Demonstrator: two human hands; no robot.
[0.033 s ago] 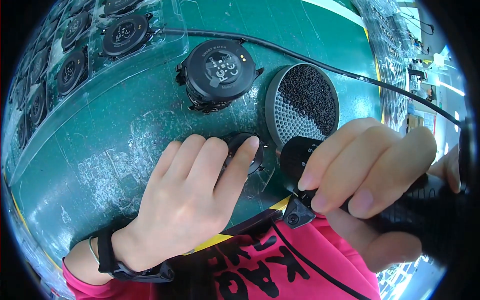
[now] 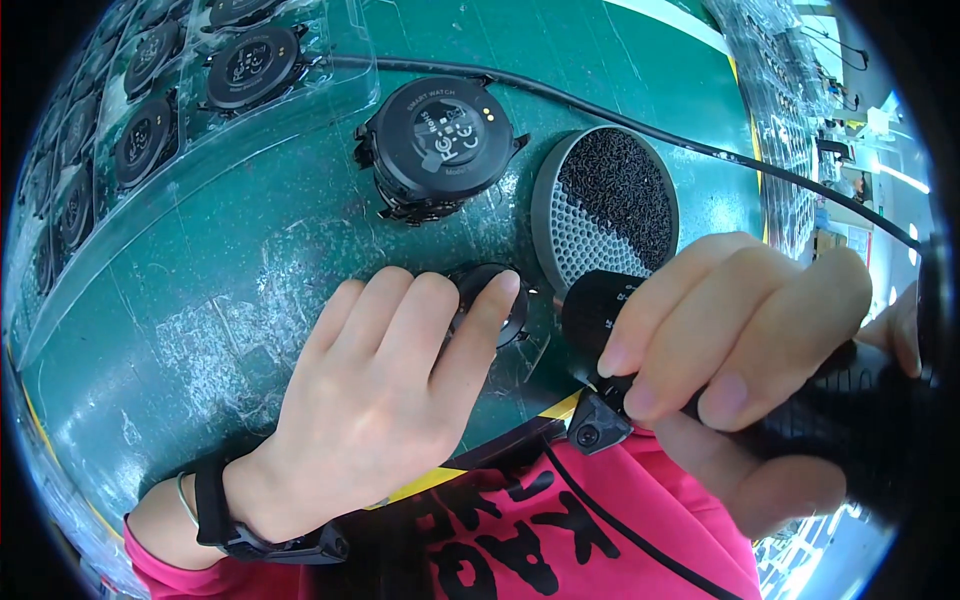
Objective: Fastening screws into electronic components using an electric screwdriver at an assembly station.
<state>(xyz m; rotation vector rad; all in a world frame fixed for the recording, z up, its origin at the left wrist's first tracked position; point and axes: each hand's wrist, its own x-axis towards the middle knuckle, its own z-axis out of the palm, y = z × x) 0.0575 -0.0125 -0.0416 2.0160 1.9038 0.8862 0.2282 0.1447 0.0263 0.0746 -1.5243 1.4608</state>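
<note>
A round black smartwatch case point(image 2: 516, 318) lies on the green mat, mostly covered by my left hand point(image 2: 370, 385). That hand is closed around it, fingers curled over its far side and one digit stretched along its right edge. My right hand point(image 2: 740, 340) wraps around a thick black electric screwdriver point(image 2: 592, 308), held tilted with its nose toward the watch case. The screwdriver tip sits just right of the case; whether it touches is unclear. Beyond it stands a round grey dish point(image 2: 582, 238) with a dimpled floor, part-covered by many tiny black screws point(image 2: 615, 180).
Several watch cases point(image 2: 440, 140) are stacked back-up at the far middle. At the far left a clear plastic tray point(image 2: 190, 160) holds more of them. A black cable point(image 2: 640, 118) crosses behind the dish. Yellow-black tape point(image 2: 430, 484) marks the near table edge.
</note>
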